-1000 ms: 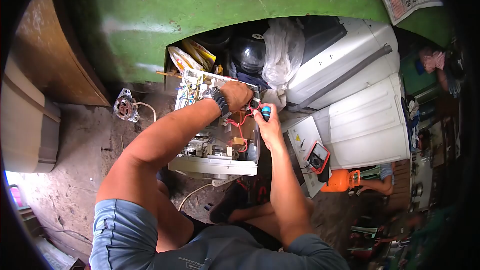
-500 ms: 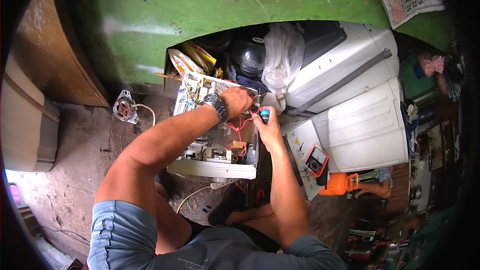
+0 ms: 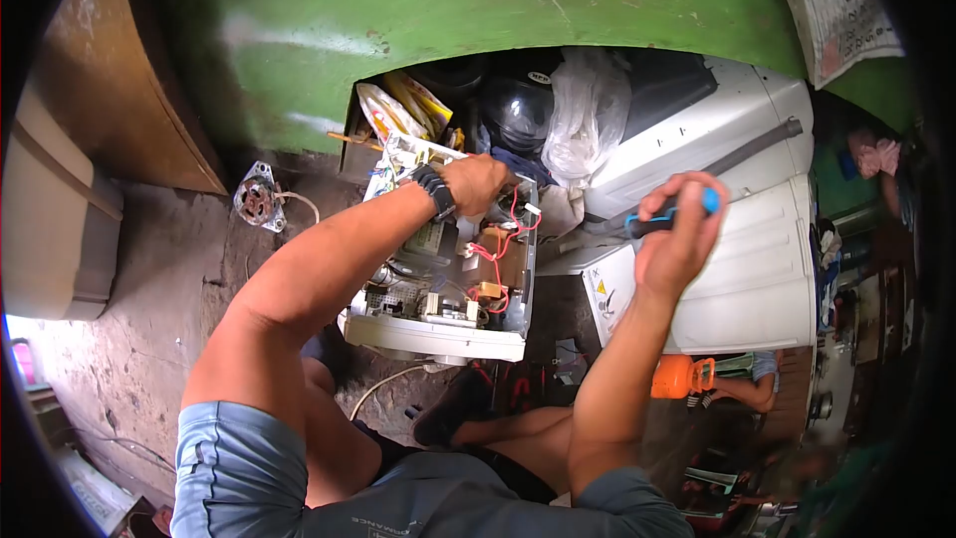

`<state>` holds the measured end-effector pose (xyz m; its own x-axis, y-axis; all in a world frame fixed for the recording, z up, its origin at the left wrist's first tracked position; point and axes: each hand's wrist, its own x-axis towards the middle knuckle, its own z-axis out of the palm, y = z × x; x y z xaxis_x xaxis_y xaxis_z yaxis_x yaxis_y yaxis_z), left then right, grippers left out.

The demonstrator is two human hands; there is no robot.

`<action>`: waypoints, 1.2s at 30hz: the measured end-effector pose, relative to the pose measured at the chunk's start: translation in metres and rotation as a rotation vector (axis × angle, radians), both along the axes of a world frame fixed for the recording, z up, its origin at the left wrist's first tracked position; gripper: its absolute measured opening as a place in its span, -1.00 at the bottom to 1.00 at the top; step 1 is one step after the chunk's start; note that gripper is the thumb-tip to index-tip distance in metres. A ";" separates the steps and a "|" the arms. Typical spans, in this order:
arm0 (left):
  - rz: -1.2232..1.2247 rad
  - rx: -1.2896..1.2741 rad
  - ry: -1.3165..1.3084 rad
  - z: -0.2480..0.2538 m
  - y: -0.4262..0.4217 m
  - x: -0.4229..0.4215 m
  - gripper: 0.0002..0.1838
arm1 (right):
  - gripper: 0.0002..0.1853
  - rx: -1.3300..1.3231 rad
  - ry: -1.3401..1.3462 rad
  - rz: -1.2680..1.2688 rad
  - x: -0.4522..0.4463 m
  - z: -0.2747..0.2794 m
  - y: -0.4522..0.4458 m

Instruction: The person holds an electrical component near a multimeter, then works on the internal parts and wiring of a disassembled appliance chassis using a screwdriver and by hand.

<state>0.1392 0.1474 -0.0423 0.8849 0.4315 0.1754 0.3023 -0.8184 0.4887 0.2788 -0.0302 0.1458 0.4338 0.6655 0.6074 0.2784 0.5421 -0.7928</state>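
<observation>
A white appliance [image 3: 438,338] lies opened on the floor before me, its circuit parts and wiring bare. My left hand [image 3: 476,185], with a black watch on the wrist, reaches into its far end; the fingers curl down, and what they hold is hidden. Red wires [image 3: 485,251] with a white connector [image 3: 533,209] run loose past a brown transformer-like block [image 3: 506,264] inside. To the right, away from the appliance, my right hand [image 3: 669,249] is raised, closed around a screwdriver [image 3: 651,223] with a blue-and-black handle. I cannot make out its shaft.
A motor-like part [image 3: 259,198] with a cable lies on the floor at left. White panels [image 3: 737,269] and a plastic bag [image 3: 586,120] are at right and behind. An orange bottle [image 3: 680,377] stands beyond my right forearm. A green wall [image 3: 478,0] rises ahead.
My right hand has moved out of the appliance, right and up, with the screwdriver. My left hand stays inside. The red wires show more fully; the multimeter is now hidden by my right arm.
</observation>
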 end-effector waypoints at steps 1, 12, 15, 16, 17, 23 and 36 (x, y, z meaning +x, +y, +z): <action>-0.006 -0.062 -0.025 0.007 -0.001 -0.003 -0.55 | -0.82 0.085 0.006 0.057 -0.018 0.012 0.001; -0.024 -0.110 0.089 0.030 -0.009 -0.013 -0.71 | -0.81 -0.046 -0.241 0.284 -0.056 -0.066 0.091; -0.004 -0.092 0.118 0.026 -0.008 -0.009 -0.71 | -0.81 -0.060 -0.267 0.263 -0.052 -0.075 0.097; 0.016 -0.103 0.114 0.022 -0.007 -0.005 -0.70 | -0.81 -0.072 -0.285 0.263 -0.052 -0.077 0.098; 0.016 -0.105 0.114 0.018 -0.005 -0.001 -0.70 | -0.81 -0.084 -0.302 0.262 -0.052 -0.078 0.098; -0.031 -0.110 0.158 0.022 -0.002 -0.004 -0.77 | -0.84 -0.103 -0.458 0.275 -0.056 -0.072 0.110; -0.005 -0.144 0.087 0.029 0.000 -0.007 -0.79 | -0.82 -0.258 -0.230 0.559 -0.046 -0.064 0.122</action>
